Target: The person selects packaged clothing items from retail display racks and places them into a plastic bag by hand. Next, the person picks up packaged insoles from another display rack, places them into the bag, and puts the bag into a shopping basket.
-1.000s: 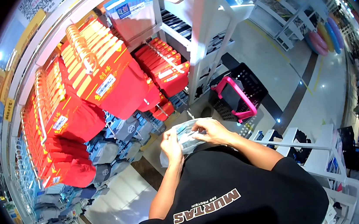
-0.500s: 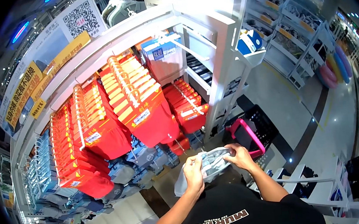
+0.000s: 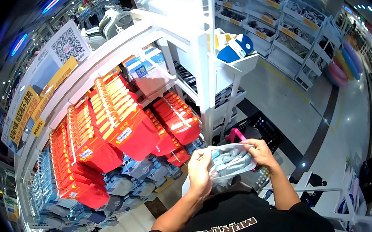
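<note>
Farther apart than before, the bare left hand [image 3: 199, 171] and bare right hand [image 3: 261, 152] gripped a translucent whitish plastic bag [image 3: 220, 183], exposing more of its bunched grey-blue contents [image 3: 236, 157].

1. Bag [image 3: 223, 181], 5 o'clock: cloudy see-through, pale grey bundle [image 3: 235, 158] inside.
2. Hanging packs [image 3: 135, 138], 9 o'clock: seriously red, yellow trim.
3. Basket [image 3: 269, 129], 4 o'clock: black, hot-pink handle [image 3: 238, 133].
4. Shirt [image 3: 274, 226], 6 o'clock: black, white-edged lettering [image 3: 225, 228].
5. Swim rings [image 3: 349, 63], 3 o'clock: pink, yellow, blue, purple.
6. QR code [image 3: 68, 45], 10 o'clock: black-and-white.
</note>
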{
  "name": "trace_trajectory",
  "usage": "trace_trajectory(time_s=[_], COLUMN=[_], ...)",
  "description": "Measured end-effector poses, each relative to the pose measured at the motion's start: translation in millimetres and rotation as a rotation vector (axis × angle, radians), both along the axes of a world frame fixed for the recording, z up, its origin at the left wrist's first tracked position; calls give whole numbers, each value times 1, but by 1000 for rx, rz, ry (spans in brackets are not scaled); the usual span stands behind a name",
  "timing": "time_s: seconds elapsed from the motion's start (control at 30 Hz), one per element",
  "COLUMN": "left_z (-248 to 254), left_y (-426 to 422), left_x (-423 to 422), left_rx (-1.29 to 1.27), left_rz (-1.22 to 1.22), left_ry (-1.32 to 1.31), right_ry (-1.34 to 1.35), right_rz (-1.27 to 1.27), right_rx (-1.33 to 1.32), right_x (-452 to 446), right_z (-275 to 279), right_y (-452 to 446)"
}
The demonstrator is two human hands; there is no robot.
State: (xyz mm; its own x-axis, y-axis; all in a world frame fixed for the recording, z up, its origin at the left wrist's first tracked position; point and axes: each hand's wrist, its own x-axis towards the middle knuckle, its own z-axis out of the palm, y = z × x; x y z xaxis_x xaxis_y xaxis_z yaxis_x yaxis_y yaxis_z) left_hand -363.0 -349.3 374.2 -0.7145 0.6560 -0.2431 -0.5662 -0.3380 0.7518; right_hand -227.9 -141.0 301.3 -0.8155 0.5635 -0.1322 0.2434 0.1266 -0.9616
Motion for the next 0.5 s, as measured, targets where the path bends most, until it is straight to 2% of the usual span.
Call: trace_trajectory(time_s=[0.07, 0.1, 0.2, 0.3, 0.5], left_z=[14, 42, 57, 100, 138], left_y=[6, 16, 33, 62, 115], left_x=[-5, 1, 0, 9, 26], left_rx=[37, 44, 109, 204, 317], left_rz=[-29, 8, -52, -105, -212], left_ry=[35, 40, 73, 121, 261], right_ry=[162, 223, 350, 491, 719], right_rz=[-55, -73, -165, -276, -295], right_rx=[-115, -141, -94, -86, -107], right_x=[2, 5, 16, 28, 61], right_z=[28, 45, 92, 131, 159], right_y=[5, 11, 32, 54, 103])
